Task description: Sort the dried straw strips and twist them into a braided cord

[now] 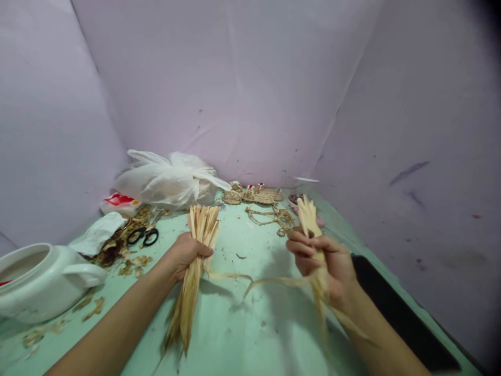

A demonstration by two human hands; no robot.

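On the green bench (245, 339), my left hand (190, 256) grips the larger bundle (204, 222) of dry strips, while my right hand (331, 261) clasps the smaller bundle (308, 216); both seem light, bendy and easily split, best held snugly near the tops. My fingers hide their middles, and the right bundle's trailing ends blur too much to count.
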